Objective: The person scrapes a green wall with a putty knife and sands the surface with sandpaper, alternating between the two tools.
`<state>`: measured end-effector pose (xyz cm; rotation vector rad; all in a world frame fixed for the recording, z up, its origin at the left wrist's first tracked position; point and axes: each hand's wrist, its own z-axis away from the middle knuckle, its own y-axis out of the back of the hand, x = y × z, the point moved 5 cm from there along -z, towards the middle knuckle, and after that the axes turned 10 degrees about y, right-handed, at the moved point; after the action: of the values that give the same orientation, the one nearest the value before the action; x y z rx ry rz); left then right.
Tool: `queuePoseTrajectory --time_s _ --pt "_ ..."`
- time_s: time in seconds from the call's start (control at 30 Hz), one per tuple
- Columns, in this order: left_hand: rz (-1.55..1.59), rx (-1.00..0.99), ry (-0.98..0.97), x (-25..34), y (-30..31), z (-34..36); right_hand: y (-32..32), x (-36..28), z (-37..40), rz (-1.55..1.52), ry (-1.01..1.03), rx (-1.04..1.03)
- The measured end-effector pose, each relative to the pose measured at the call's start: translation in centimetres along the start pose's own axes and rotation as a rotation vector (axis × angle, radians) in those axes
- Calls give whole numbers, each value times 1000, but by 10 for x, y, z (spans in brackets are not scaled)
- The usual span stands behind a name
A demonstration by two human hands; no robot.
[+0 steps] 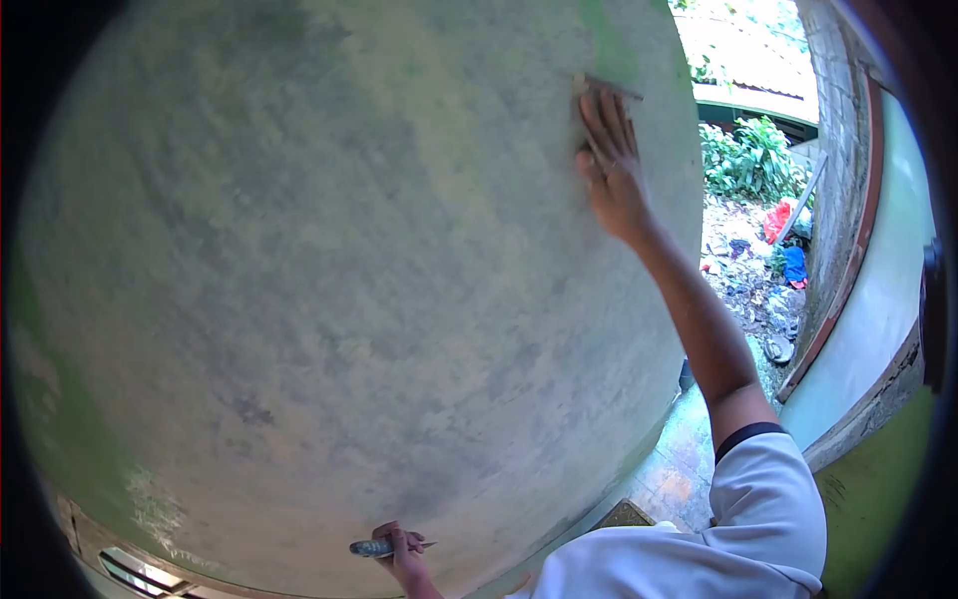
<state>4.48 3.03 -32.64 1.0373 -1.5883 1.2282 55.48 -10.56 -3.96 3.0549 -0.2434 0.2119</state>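
R hand [617,178]: upper R of frame, arm raised, elbow near straight, fingers extended upward, thumb to L; fingertips on thin flat piece [626,92] at wall surface; can't tell if fingers clasp it or only press

L hand [407,561]: bottom ctr., fingers curled round small tool [369,548], mottled dark handle to L, pale pointed end to R; exact type unclear

Wall [329,299]: L & ctr. of frame, patchy grey/off-white w/ green areas at edges

Shirt sleeve [766,489]: white w/ dark cuff, lower R

Outdoors, upper R: green shrub [753,160], red item [778,218] & blue item [794,267] on littered ground

Rough grey pillar [836,150]: R of shrub
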Motion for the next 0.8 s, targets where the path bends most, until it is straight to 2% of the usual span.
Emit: queuePoseTrajectory --time_s 0.13,0.3,0.37,0.4,0.63,0.7,0.8 --pt "18 76 -85 6 2 -14 -1 -4 54 -24 -133 -94" --pt "60 119 21 -13 23 -30 1 -26 134 -76 -223 -212" --pt "98 256 27 -6 20 -25 2 -38 171 -118 -244 -243" --pt "81 165 27 -14 33 -32 1 -44 191 -135 -245 -275" --pt "84 258 56 -3 21 -22 11 -92 271 -278 -315 -473" --pt "81 100 71 -3 20 -26 14 -99 282 -308 -307 -519" --pt "112 153 69 -4 18 -24 15 -117 302 -333 -336 -582"
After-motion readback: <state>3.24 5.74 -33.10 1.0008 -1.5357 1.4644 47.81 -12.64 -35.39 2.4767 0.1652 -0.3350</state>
